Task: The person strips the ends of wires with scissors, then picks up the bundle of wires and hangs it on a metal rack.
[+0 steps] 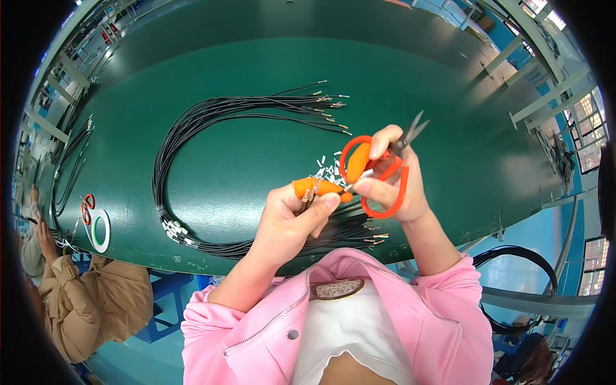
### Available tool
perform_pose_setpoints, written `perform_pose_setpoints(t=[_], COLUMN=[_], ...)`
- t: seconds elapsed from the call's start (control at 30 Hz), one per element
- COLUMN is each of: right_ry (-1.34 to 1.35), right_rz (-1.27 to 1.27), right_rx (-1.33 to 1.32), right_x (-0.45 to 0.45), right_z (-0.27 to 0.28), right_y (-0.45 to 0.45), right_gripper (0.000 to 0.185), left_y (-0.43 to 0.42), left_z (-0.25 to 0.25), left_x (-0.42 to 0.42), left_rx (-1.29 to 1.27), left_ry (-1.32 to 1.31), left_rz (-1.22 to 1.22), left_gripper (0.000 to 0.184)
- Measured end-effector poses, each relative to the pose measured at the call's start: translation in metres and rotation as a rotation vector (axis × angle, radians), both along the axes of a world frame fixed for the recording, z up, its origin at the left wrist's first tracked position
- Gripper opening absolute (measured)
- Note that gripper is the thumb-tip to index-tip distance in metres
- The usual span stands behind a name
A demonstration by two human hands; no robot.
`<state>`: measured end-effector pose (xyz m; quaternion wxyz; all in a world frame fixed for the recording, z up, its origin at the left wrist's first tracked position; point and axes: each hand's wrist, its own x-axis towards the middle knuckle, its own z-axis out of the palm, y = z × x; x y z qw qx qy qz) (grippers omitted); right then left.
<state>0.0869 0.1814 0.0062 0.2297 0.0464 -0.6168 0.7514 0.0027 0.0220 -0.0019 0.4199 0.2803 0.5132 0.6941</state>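
Observation:
My left hand (292,218) is closed, its thumb and orange-covered forefinger pinching a few black cables with stripped ends (307,197). Scissors with red-orange handles (405,186) hang on the fingers of my right hand (405,183), blades parted and pointing up and away. Orange covers sit on fingers of both hands. The right fingertips meet the left ones at the cable ends; a small white piece (367,173) shows there. Behind the hands lies a scatter of white bits (326,169). A curved bundle of black cables (160,151) runs around to the left, with white labels (176,232) along it.
The green table (256,70) spans the view. At left, a person in a tan jacket (106,301) sits near red-handled scissors (87,206), a white-and-green ring (100,231) and more black cables (58,173). Another black cable coil (520,251) hangs at right, below the table's edge.

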Motion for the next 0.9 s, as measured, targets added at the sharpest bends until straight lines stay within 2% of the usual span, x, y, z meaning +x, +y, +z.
perform_pose_setpoints(t=[0.07, 0.1, 0.17, 0.27, 0.4, 0.63, 0.7, 0.77, 0.9], right_ry=[-0.078, -0.025, -0.101, -0.244, -0.164, 0.012, 0.007, 0.044, 0.009], right_rz=[-0.166, -0.104, -0.182, -0.276, -0.347, -0.255, -0.258, -0.280, -0.234], right_rx=[0.020, -0.046, 0.068, 0.407, 0.343, 0.312, 0.350, 0.364, 0.269], right_x=[-0.002, -0.003, -0.006, -0.009, -0.007, -0.004, -0.005, -0.008, -0.006], right_z=[0.005, 0.006, 0.007, 0.009, -0.004, -0.006, -0.007, -0.006, -0.006], right_y=[0.003, 0.009, 0.020, 0.021, 0.020, 0.001, 0.002, 0.002, 0.006], right_gripper=[0.039, 0.032, 0.029, 0.026, 0.023, 0.030, 0.030, 0.029, 0.027], left_y=[0.001, 0.001, 0.002, 0.004, 0.007, 0.007, 0.005, 0.007, 0.007], left_z=[-0.001, -0.002, -0.001, 0.001, 0.004, -0.001, -0.002, -0.002, -0.005], left_x=[0.001, 0.001, 0.002, 0.004, 0.005, 0.005, 0.002, 0.004, 0.003], left_rx=[0.008, 0.013, 0.003, 0.036, 0.023, 0.075, 0.094, 0.106, 0.131], left_ry=[0.029, 0.044, 0.038, -0.009, 0.026, -0.017, -0.074, -0.025, -0.006], left_rz=[0.052, 0.079, 0.087, 0.103, 0.148, 0.148, 0.117, 0.165, 0.169], left_gripper=[0.016, 0.017, 0.018, 0.023, 0.033, 0.033, 0.034, 0.033, 0.034])
